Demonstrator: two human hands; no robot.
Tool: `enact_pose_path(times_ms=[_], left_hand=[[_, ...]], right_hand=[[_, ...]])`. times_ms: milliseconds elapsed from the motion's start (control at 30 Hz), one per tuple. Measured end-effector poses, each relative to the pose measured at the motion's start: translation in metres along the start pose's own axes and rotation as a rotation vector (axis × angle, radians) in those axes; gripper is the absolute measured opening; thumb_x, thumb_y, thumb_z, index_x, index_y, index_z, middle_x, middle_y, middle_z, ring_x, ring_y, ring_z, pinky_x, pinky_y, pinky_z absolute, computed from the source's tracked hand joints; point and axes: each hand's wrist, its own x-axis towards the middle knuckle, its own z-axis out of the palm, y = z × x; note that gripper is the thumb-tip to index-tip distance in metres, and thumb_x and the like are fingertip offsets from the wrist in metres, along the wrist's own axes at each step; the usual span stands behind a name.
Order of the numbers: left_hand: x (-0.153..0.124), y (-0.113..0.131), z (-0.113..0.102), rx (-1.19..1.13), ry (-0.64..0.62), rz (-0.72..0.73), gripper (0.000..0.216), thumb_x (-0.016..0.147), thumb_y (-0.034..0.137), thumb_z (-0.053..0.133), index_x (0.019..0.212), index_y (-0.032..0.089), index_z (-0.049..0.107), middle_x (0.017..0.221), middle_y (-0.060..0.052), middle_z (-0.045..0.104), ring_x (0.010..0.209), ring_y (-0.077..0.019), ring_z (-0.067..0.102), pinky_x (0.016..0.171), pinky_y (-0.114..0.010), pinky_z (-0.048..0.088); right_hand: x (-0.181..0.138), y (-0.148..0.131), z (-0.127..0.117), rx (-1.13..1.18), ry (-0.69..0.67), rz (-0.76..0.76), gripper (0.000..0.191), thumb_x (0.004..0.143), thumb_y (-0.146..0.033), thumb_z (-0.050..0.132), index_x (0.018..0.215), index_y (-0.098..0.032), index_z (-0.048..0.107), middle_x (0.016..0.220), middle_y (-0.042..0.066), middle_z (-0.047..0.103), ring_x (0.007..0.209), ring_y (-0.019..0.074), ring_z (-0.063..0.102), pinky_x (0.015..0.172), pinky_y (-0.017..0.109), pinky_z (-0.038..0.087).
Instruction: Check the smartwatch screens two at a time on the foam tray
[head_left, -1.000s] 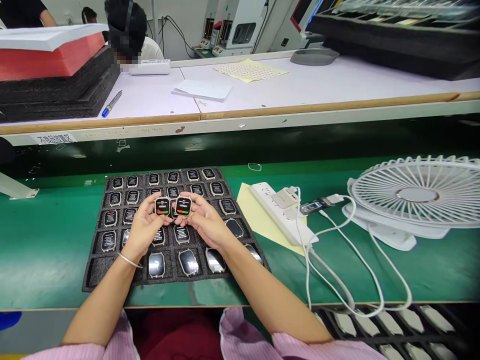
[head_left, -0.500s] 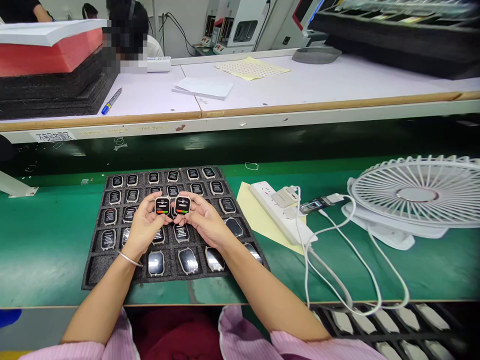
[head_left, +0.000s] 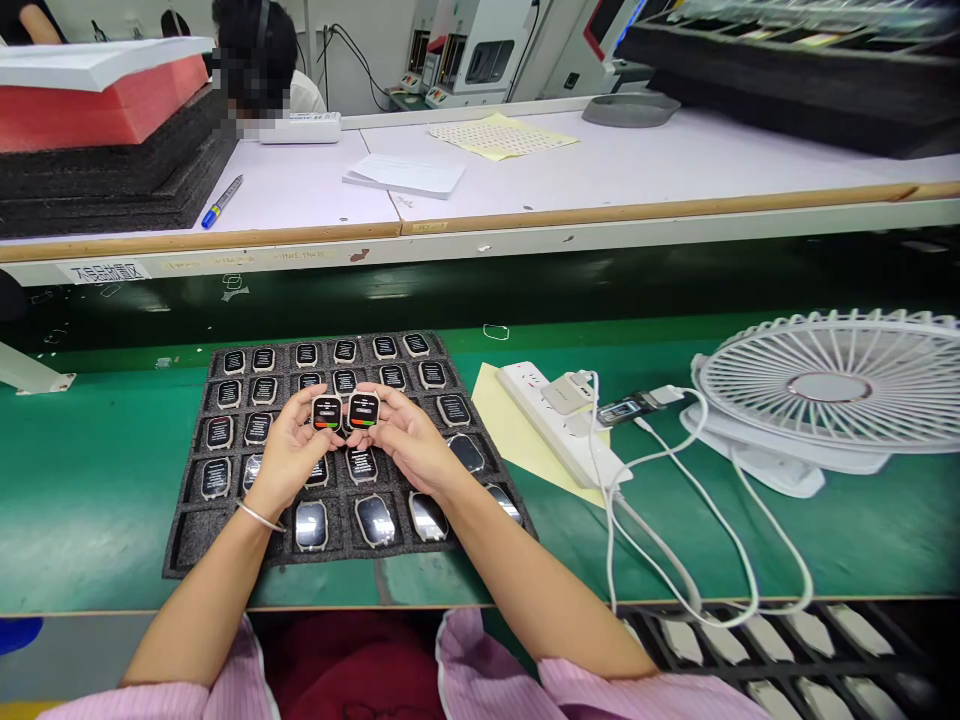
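A black foam tray (head_left: pixel 187 540) lies on the green bench, its pockets filled with several small square watch bodies. My left hand (head_left: pixel 289 455) pinches one watch body (head_left: pixel 326 412) above the tray's middle; its lit screen shows a red and a green bar. My right hand (head_left: pixel 405 440) grips a second watch body (head_left: pixel 364 410) with the same lit screen, right beside the first. Both hands hover just over the tray. The front row holds watch bodies with dark, glossy screens (head_left: pixel 375 520).
A white power strip (head_left: pixel 559 430) with a plugged charger and looping white cables (head_left: pixel 675 560) lies right of the tray on a yellow sheet (head_left: pixel 502 420). A white fan (head_left: pixel 825 390) lies farther right. A raised shelf behind carries stacked foam (head_left: pixel 112 170), papers and a pen. Another person sits beyond.
The two held watch bodies have drawn very slightly closer together. Otherwise nothing has moved.
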Motion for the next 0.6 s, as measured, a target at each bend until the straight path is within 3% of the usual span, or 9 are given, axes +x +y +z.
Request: enact_pose_path(times_ms=[367, 600], left_hand=[[0.0007, -0.0011, -0.0014, 0.016, 0.001, 0.027, 0.056, 0.07, 0.012, 0.07, 0.123, 0.02, 0.055, 0.109, -0.006, 0.069, 0.066, -0.0093, 0.066, 0.07, -0.026, 0.056], [0.001, -0.0014, -0.0021, 0.018, 0.002, 0.032, 0.058, 0.069, 0.014, 0.072, 0.124, 0.019, 0.054, 0.106, -0.005, 0.069, 0.066, -0.0094, 0.066, 0.07, -0.026, 0.058]], right_hand=[[-0.0003, -0.0012, 0.0022, 0.001, -0.005, 0.001, 0.048, 0.073, -0.014, 0.069, 0.118, -0.024, 0.057, 0.089, 0.0, 0.07, 0.07, 0.0149, 0.069, 0.068, 0.031, 0.054], [-0.0008, -0.0019, 0.0026, -0.01, -0.019, 0.001, 0.05, 0.072, -0.01, 0.065, 0.119, -0.025, 0.057, 0.09, 0.0, 0.07, 0.072, 0.0143, 0.069, 0.069, 0.03, 0.054]])
